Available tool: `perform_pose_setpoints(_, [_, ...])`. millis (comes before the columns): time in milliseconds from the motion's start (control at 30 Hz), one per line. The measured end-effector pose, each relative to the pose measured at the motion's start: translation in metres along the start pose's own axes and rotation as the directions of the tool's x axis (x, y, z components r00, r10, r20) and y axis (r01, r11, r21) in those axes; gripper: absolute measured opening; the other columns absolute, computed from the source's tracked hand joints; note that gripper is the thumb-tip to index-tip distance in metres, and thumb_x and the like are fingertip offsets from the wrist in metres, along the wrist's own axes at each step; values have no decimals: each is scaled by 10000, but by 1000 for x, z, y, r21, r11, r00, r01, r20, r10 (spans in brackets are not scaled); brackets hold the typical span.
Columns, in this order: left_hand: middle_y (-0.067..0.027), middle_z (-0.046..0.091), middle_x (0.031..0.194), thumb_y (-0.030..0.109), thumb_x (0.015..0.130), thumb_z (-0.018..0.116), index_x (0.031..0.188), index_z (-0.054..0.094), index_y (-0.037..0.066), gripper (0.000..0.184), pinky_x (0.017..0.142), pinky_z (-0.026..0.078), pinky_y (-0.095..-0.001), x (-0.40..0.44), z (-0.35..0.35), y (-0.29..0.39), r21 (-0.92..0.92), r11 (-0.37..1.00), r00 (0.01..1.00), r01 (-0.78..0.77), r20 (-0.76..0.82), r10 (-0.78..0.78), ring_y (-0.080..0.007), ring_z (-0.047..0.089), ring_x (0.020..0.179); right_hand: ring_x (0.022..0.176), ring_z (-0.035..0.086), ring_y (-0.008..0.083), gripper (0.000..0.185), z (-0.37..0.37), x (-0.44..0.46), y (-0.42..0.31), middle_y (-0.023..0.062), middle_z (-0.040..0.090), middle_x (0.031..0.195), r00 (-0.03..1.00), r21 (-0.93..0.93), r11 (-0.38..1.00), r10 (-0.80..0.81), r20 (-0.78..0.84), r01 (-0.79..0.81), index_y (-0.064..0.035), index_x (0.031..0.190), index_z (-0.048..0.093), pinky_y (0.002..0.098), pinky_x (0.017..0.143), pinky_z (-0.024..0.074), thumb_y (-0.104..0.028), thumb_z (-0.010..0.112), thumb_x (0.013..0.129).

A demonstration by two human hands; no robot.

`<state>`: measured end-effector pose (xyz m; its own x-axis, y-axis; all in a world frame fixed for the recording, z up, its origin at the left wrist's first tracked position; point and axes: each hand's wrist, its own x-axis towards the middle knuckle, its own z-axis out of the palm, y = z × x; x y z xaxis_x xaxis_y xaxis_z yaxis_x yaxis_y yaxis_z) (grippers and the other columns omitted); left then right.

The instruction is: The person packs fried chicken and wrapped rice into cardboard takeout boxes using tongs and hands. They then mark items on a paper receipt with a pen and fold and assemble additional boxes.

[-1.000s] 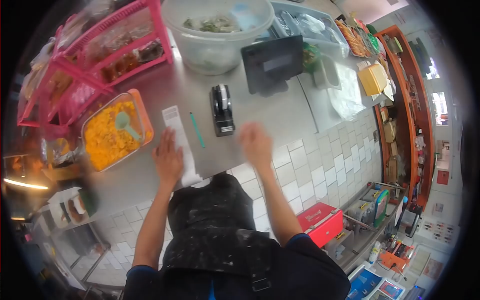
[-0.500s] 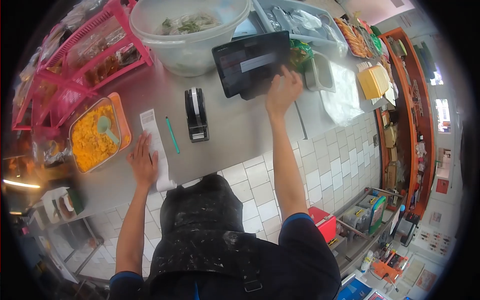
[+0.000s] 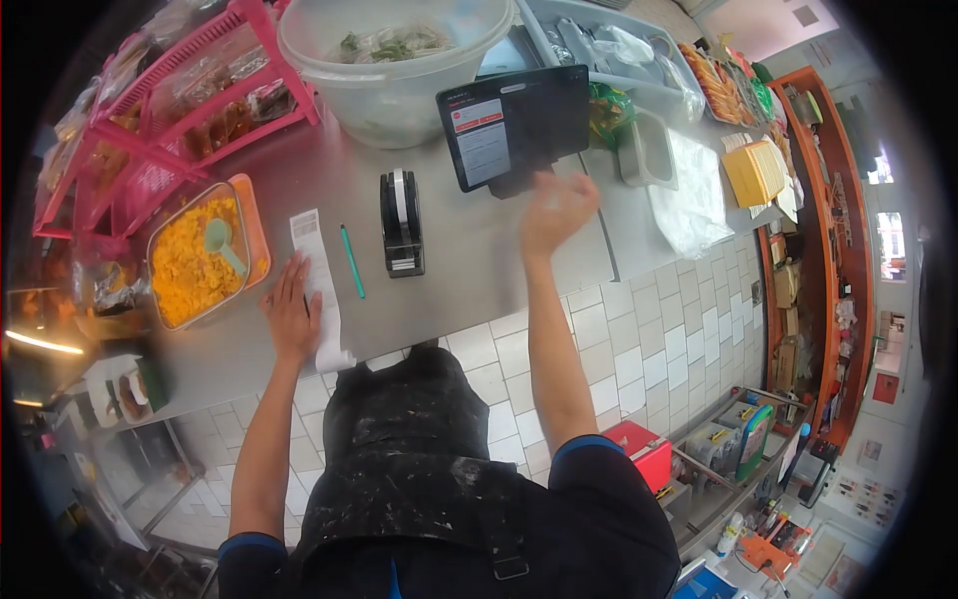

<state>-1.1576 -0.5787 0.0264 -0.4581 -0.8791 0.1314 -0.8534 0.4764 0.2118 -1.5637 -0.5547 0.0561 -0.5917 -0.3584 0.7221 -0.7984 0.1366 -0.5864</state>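
Note:
My left hand [image 3: 290,311] lies open and flat on the steel counter, its fingers at the left edge of a long paper receipt [image 3: 317,275]. A small dark mark shows by those fingers; I cannot make out what it is. My right hand [image 3: 559,215] is in the air just below a black tablet [image 3: 544,120] on a stand, apart from the screen. Its fingers are curled in and smeared by motion. The lit left part of the screen shows a page with red bars. A green pen [image 3: 352,262] and a black tape dispenser [image 3: 402,225] lie between the hands.
A tray of orange-yellow food [image 3: 190,275] with a pale green scoop [image 3: 222,240] sits left, near a pink rack [image 3: 200,160]. Behind stand a large clear tub [image 3: 389,95] and a blue-grey bin [image 3: 639,75]. A metal container [image 3: 647,150] and plastic bags [image 3: 689,200] lie right.
My right hand has drawn back and down from the tablet, its fingers curling in. The screen has gone from a pop-up box to a lit page. My left hand stays by the receipt.

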Motion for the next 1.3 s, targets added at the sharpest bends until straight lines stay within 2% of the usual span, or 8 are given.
perform_pose_setpoints(167, [-16, 379, 1540, 335, 963, 453, 1463, 399, 166, 530, 1078, 213, -432, -1, 1, 0, -12, 1000, 1000, 9, -22, -9, -176, 319, 1430, 1042, 498, 249, 538, -32, -31, 11, 102, 497, 1183, 809, 112, 843, 537, -239, -527, -42, 1145, 609, 355, 845, 415, 119, 422, 667])
perform_pose_setpoints(300, [-27, 381, 1527, 300, 950, 491, 1422, 436, 165, 494, 1060, 230, -462, 10, 11, 14, 5, 994, 989, 109, -97, -108, -213, 354, 1394, 1312, 435, 382, 790, -55, -127, -80, 251, 462, 1362, 766, 353, 883, 12, 643, -310, 64, 1400, 362, 413, 1111, 322, -142, 731, 733])
perform_pose_setpoints(500, [-89, 466, 1414, 199, 880, 622, 1258, 527, 135, 394, 985, 319, -534, 33, 43, 31, -45, 975, 889, 218, -402, -218, -267, 446, 1276, 1334, 397, 359, 900, -7, -164, -132, 253, 342, 1446, 767, 288, 784, 335, 547, -549, 71, 1428, 280, 418, 1108, 322, -157, 816, 742])
perform_pose_setpoints(700, [-101, 520, 1409, 401, 822, 661, 1381, 469, 96, 665, 1030, 345, -465, -14, 1, 20, -249, 968, 987, -41, -163, -1, -293, 482, 1306, 958, 608, 368, 257, -50, -171, -157, 165, 629, 1009, 725, 428, 895, -211, 656, -127, -2, 1033, 598, 418, 860, 485, 19, 677, 790])
perform_pose_setpoints(833, [-196, 452, 1439, 436, 657, 771, 1438, 379, 65, 950, 1113, 282, -519, -20, 5, 29, -418, 885, 978, 204, 51, -202, -378, 449, 1300, 1044, 559, 387, 495, -15, -174, -154, 210, 585, 1097, 773, 344, 924, -339, 536, 167, -2, 1113, 580, 476, 896, 455, -310, 762, 770])
perform_pose_setpoints(967, [-133, 257, 1580, 464, 469, 875, 1477, 291, 78, 1228, 1103, 274, -476, -13, 10, 34, -468, 858, 976, 213, 67, -206, -324, 298, 1428, 1056, 530, 438, 379, 34, -178, -120, 263, 558, 1112, 729, 256, 964, -228, 645, 76, 47, 1208, 507, 502, 908, 435, -127, 599, 884])
perform_pose_setpoints(1233, [-80, 109, 1629, 464, 407, 903, 1469, 320, 97, 1266, 1187, 106, -484, -24, 14, 28, -476, 853, 975, 214, 152, -160, -291, 24, 1509, 753, 630, 450, 257, 7, -84, -254, 316, 651, 960, 251, 13, 925, -117, 961, 381, 73, 904, 641, 514, 699, 508, -135, 594, 762])
perform_pose_setpoints(1300, [-77, 104, 1632, 458, 406, 905, 1475, 322, 112, 1266, 1191, 88, -487, -29, 11, 33, -494, 836, 969, 239, 169, -178, -291, 13, 1509, 778, 631, 457, 329, 117, -131, -56, 316, 657, 865, 264, 207, 665, -536, 802, 718, 96, 925, 653, 512, 779, 499, -195, 630, 773])
